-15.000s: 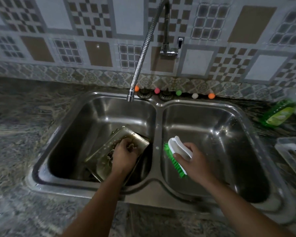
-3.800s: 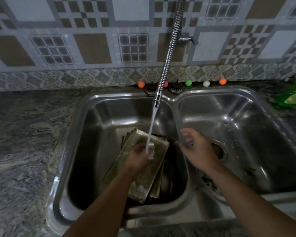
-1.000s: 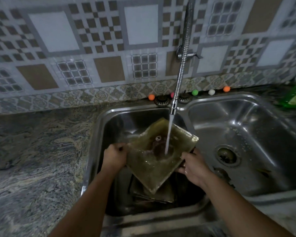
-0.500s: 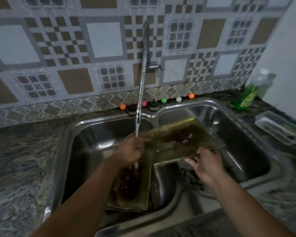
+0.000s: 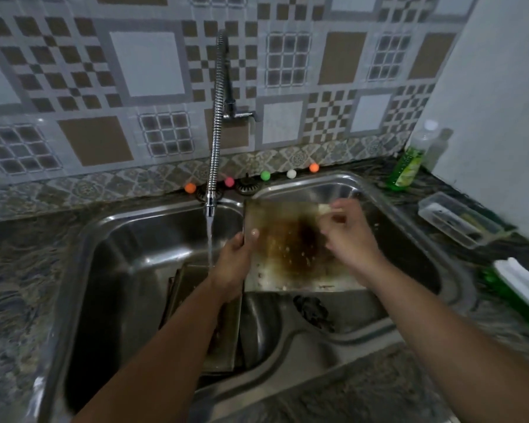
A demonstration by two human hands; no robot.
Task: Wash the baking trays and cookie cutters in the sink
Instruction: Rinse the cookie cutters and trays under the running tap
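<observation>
Centrally, over the right basin of the sink [image 5: 379, 190]: stained baking tray [image 5: 287, 248], gripped at its left edge by left hand [image 5: 232, 264]. Right hand [image 5: 345, 236] above the tray's right side, blurred, fingers curled, grasp unclear. More trays [image 5: 223, 328] lower down in the left basin, under running faucet [image 5: 216, 132].

a patterned tile backsplash [image 5: 153, 65] in grey, white and brown squares fills the view from 9 to 1 o'clock, with a floral border strip [image 5: 104, 184] along its foot. a plain white wall [image 5: 498, 87] stands at 2 o'clock. dark mottled granite countertop [image 5: 19, 270] runs from 9 o'clock round to 4 o'clock. the light is dim, with soft glints on the tiles.
</observation>
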